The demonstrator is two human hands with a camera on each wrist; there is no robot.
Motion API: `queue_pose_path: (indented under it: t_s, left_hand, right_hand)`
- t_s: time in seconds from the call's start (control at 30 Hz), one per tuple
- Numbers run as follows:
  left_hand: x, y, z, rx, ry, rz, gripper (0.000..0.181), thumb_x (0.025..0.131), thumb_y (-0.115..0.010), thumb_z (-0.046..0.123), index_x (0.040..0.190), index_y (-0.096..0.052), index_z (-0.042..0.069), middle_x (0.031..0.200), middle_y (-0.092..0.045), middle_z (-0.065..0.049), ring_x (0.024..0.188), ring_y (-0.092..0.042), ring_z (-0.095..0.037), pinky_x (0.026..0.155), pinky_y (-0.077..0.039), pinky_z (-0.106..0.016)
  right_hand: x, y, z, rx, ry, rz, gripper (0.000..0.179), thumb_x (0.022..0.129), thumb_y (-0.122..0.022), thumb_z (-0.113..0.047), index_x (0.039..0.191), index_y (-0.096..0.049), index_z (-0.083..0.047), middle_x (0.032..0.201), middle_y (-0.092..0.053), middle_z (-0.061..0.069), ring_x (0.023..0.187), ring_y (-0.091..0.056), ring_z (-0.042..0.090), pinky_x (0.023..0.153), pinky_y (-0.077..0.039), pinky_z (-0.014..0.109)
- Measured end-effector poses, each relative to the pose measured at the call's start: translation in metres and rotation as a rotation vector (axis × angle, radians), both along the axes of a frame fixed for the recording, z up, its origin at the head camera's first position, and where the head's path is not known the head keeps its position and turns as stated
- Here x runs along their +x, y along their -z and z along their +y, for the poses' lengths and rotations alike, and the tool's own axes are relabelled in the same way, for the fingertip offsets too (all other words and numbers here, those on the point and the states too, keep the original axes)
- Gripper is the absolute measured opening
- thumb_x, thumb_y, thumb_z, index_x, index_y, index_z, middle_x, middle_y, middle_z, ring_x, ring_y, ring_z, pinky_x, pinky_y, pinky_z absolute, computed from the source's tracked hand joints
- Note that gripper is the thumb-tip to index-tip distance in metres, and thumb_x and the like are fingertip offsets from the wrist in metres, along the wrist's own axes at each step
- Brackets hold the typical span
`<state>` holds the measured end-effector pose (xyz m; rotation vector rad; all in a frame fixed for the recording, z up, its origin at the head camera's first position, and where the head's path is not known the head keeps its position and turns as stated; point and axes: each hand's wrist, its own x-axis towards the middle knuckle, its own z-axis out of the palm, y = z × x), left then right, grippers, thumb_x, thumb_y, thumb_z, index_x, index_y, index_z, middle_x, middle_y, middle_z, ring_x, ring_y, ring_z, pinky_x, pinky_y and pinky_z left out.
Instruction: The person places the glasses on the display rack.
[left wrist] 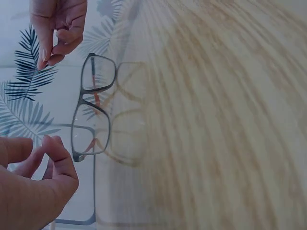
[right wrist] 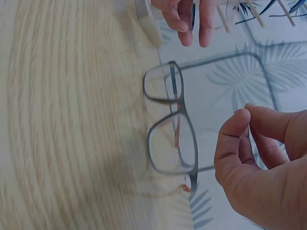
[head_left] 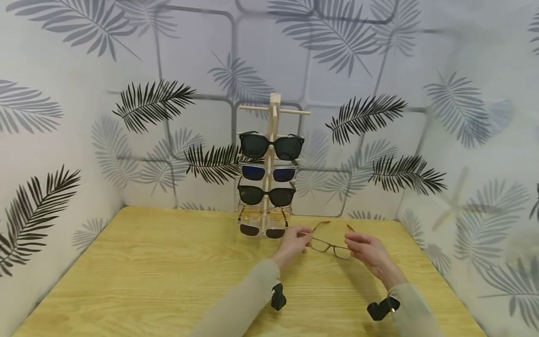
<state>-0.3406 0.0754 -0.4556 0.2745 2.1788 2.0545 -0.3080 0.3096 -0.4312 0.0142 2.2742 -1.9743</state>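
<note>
A pair of thin-rimmed eyeglasses [head_left: 331,245] rests on the wooden table with its temples unfolded toward the back wall. Beside its left end is my left hand [head_left: 294,242], fingers loosely bent. My right hand [head_left: 370,252] hovers by the opposite end. In the left wrist view, a gap shows between the left fingertips and the dark frame [left wrist: 82,96]. The right wrist view has the right thumb and forefinger [right wrist: 232,127] close together, apart from the frame [right wrist: 181,106], with nothing visible between them.
Just left of my left hand stands a wooden eyewear rack [head_left: 273,119]. It carries several pairs, including black sunglasses [head_left: 254,146] near the top and dark-lensed ones [head_left: 249,230] at the bottom. Leaf-patterned walls [head_left: 202,56] enclose the table [head_left: 168,267] at the back and sides.
</note>
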Motion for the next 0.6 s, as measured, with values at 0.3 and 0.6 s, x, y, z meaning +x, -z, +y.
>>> queue_pose_path:
  t_s: [0.3, 0.6]
  left_hand:
    - [-0.003, 0.009, 0.005, 0.047, -0.060, -0.057, 0.027, 0.098, -0.054, 0.005, 0.123, -0.064, 0.000, 0.107, -0.065, -0.017, 0.091, -0.064, -0.029, 0.068, -0.054, -0.032]
    - [-0.011, 0.017, 0.011, 0.073, -0.083, -0.081, 0.033, 0.095, -0.055, -0.001, 0.127, -0.061, -0.003, 0.107, -0.064, -0.014, 0.077, -0.059, -0.017, 0.057, -0.044, -0.023]
  right_hand:
    - [-0.003, 0.015, 0.022, -0.020, 0.065, -0.035, 0.037, 0.097, -0.061, -0.011, 0.132, -0.057, 0.002, 0.101, -0.062, -0.012, 0.091, -0.060, 0.003, 0.082, -0.054, 0.021]
    - [-0.004, 0.028, 0.030, -0.099, 0.094, -0.088, 0.020, 0.098, -0.060, -0.008, 0.115, -0.069, -0.013, 0.099, -0.062, -0.010, 0.088, -0.061, 0.004, 0.081, -0.054, 0.022]
